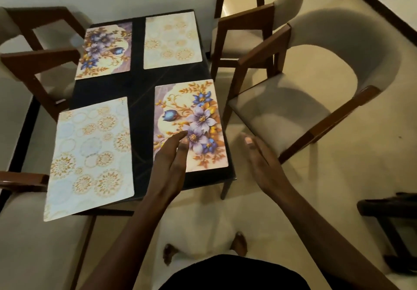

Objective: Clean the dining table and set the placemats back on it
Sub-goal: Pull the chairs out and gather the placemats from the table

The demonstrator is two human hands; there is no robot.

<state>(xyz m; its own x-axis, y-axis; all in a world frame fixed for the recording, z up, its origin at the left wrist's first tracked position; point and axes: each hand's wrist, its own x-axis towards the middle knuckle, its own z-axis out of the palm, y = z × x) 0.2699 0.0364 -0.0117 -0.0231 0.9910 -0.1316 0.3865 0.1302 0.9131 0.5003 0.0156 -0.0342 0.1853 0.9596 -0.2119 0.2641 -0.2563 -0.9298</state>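
Observation:
Four placemats lie on the dark dining table (140, 82). A purple-flowered placemat (198, 118) is at the near right and another flowered placemat (105, 49) at the far left. A pale circle-patterned placemat (90, 154) lies near left, its near end overhanging the table edge, and a second pale placemat (172, 41) sits far right. My left hand (171, 161) reaches over the near flowered mat with straight fingers at its left part. My right hand (261, 161) hovers flat beside the table's right edge, holding nothing.
Beige upholstered chairs with wooden frames stand around the table: two on the right (316, 82), (243, 23), two on the left (29, 64), (22, 233). A dark piece of furniture (390, 210) is at the right edge. My feet stand on the pale floor (349, 188).

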